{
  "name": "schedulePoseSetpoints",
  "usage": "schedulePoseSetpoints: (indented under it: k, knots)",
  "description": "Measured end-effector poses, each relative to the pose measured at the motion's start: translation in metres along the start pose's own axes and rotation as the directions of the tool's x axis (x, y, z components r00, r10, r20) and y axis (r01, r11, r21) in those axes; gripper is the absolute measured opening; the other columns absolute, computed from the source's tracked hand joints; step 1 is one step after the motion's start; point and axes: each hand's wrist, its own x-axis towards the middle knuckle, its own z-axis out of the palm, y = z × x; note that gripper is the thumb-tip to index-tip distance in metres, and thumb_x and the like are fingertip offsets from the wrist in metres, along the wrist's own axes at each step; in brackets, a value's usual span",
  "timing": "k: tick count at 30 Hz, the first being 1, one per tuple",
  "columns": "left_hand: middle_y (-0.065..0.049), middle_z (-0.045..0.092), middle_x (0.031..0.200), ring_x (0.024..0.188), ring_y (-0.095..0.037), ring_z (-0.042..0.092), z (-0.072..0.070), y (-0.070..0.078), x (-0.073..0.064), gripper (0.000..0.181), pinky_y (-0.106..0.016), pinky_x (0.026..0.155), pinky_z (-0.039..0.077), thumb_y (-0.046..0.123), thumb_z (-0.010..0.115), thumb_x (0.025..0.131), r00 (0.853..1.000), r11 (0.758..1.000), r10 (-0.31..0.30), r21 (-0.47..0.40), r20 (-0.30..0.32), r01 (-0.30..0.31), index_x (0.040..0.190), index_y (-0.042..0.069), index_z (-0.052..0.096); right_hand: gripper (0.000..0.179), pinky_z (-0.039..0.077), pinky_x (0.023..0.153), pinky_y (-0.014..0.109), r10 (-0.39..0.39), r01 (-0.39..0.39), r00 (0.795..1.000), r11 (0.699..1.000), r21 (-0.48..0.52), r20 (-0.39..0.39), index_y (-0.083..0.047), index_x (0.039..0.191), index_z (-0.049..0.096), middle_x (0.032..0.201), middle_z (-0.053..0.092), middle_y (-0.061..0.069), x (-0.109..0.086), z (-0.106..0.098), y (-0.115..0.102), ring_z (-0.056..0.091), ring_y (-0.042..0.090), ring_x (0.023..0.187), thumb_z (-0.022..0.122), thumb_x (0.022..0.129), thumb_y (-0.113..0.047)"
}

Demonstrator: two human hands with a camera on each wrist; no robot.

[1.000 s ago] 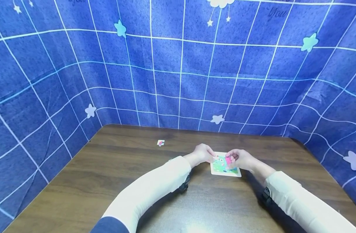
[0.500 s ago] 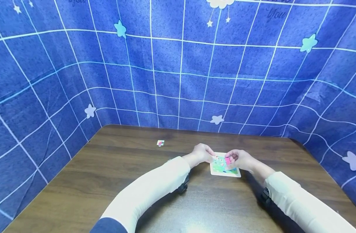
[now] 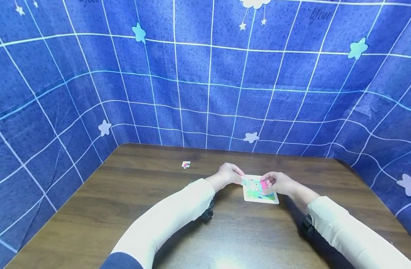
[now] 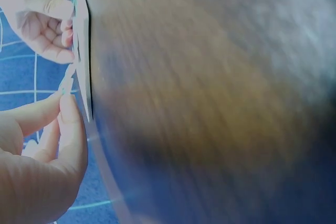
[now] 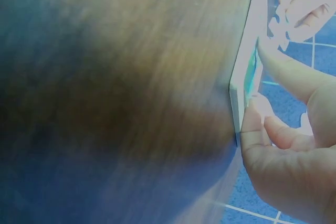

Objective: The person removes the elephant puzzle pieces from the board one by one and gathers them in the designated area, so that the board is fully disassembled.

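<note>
A puzzle board [image 3: 260, 199] with a light rim and a green, blue and pink picture lies on the table. At its upper left corner, my left hand [image 3: 229, 173] pinches a small puzzle piece [image 4: 66, 83] between thumb and finger; the left wrist view shows it edge-on. My right hand [image 3: 276, 184] rests on the right part of the board. Thumb and fingertip stand apart on the board's face in the right wrist view, and a bright pink patch of the picture shows between them. The hand covers part of the picture.
A loose puzzle piece [image 3: 186, 164], white with pink, lies farther back on the table to the left. The brown wooden table [image 3: 151, 157] meets a blue curtain [image 3: 192, 93] with white grid lines and stars along its back and sides.
My left hand has drawn slightly left and back from the board, with the puzzle piece in its fingers, uncovering more of the upper left picture. The right hand has kept its place.
</note>
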Motion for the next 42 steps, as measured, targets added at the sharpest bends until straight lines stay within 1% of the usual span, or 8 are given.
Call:
schedulePoseSetpoints:
  k: [6, 13, 15, 23, 29, 33, 38, 42]
  knots:
    - [-0.011, 0.070, 0.085, 0.071, -0.017, 0.069, -0.009, -0.002, -0.001, 0.017, -0.024, 0.069, 0.061, -0.011, 0.069, 0.076, 1.000, 0.999, -0.005, -0.050, 0.008, 0.006, 0.091, -0.003, 0.072, 0.033, 0.041, 0.069, 0.022, -0.003, 0.003, 1.000, 1.000, -0.004, -0.029, 0.006, 0.107, 0.062, 0.085, 0.052, 0.005, 0.000, 0.002, 0.001, 0.048, 0.016, 0.081, 0.076, 0.080, -0.007]
    - [-0.013, 0.069, 0.083, 0.067, -0.016, 0.067, -0.021, -0.007, -0.002, 0.015, -0.025, 0.070, 0.061, -0.011, 0.068, 0.078, 1.000, 0.995, 0.005, -0.100, -0.007, -0.006, 0.092, -0.007, 0.070, 0.030, 0.040, 0.067, 0.022, -0.033, 0.031, 0.995, 0.999, -0.031, -0.097, 0.006, 0.102, 0.063, 0.079, 0.052, 0.002, -0.001, 0.006, -0.001, 0.048, 0.016, 0.077, 0.077, 0.078, -0.005]
    - [-0.014, 0.070, 0.083, 0.068, -0.016, 0.068, -0.026, -0.008, -0.001, 0.015, -0.025, 0.070, 0.061, -0.011, 0.068, 0.078, 1.000, 0.993, 0.015, -0.117, -0.009, -0.016, 0.093, -0.008, 0.069, 0.031, 0.040, 0.067, 0.023, -0.044, 0.040, 0.994, 0.998, -0.039, -0.099, 0.007, 0.101, 0.062, 0.078, 0.051, 0.003, 0.000, 0.006, -0.001, 0.048, 0.016, 0.076, 0.078, 0.077, -0.004]
    - [-0.020, 0.072, 0.089, 0.071, -0.017, 0.069, -0.047, -0.015, 0.003, 0.018, -0.026, 0.072, 0.061, -0.011, 0.067, 0.078, 0.999, 0.985, 0.032, -0.168, -0.019, -0.035, 0.096, -0.009, 0.068, 0.033, 0.040, 0.067, 0.024, -0.031, 0.026, 0.994, 0.999, -0.045, -0.104, 0.007, 0.101, 0.062, 0.077, 0.052, 0.003, -0.001, 0.007, -0.004, 0.048, 0.016, 0.075, 0.079, 0.075, -0.003]
    - [-0.016, 0.072, 0.086, 0.071, -0.015, 0.069, -0.065, -0.021, 0.003, 0.019, -0.026, 0.073, 0.061, -0.011, 0.067, 0.077, 0.998, 0.987, 0.023, -0.158, -0.052, -0.031, 0.096, -0.008, 0.069, 0.034, 0.041, 0.067, 0.025, -0.032, 0.026, 0.994, 0.998, -0.055, -0.106, 0.008, 0.102, 0.061, 0.077, 0.052, 0.006, -0.001, 0.007, -0.006, 0.048, 0.016, 0.075, 0.080, 0.075, -0.002]
    - [-0.013, 0.071, 0.083, 0.068, -0.012, 0.067, -0.075, -0.024, 0.004, 0.019, -0.027, 0.075, 0.061, -0.011, 0.067, 0.078, 0.997, 0.986, 0.015, -0.167, -0.076, -0.028, 0.096, -0.008, 0.069, 0.034, 0.040, 0.066, 0.023, -0.007, 0.001, 0.994, 0.999, -0.052, -0.108, 0.006, 0.102, 0.062, 0.076, 0.050, 0.003, -0.001, 0.006, -0.007, 0.048, 0.015, 0.074, 0.080, 0.074, -0.003]
    - [-0.012, 0.068, 0.083, 0.070, -0.012, 0.064, -0.090, -0.029, 0.003, 0.021, -0.030, 0.080, 0.061, -0.013, 0.063, 0.080, 0.996, 0.978, 0.028, -0.204, -0.082, -0.044, 0.101, -0.012, 0.065, 0.035, 0.040, 0.066, 0.023, 0.000, -0.006, 0.995, 0.999, -0.050, -0.102, 0.006, 0.102, 0.061, 0.076, 0.051, 0.003, 0.001, 0.006, -0.006, 0.048, 0.014, 0.074, 0.080, 0.074, -0.003]
    - [-0.011, 0.066, 0.083, 0.071, -0.012, 0.063, -0.103, -0.033, 0.004, 0.023, -0.031, 0.082, 0.060, -0.015, 0.063, 0.081, 0.995, 0.970, 0.018, -0.241, -0.102, -0.042, 0.104, -0.015, 0.063, 0.034, 0.041, 0.067, 0.025, -0.003, -0.002, 0.996, 0.998, -0.062, -0.086, 0.005, 0.102, 0.061, 0.077, 0.051, 0.003, 0.001, 0.006, -0.005, 0.049, 0.016, 0.075, 0.080, 0.074, -0.004]
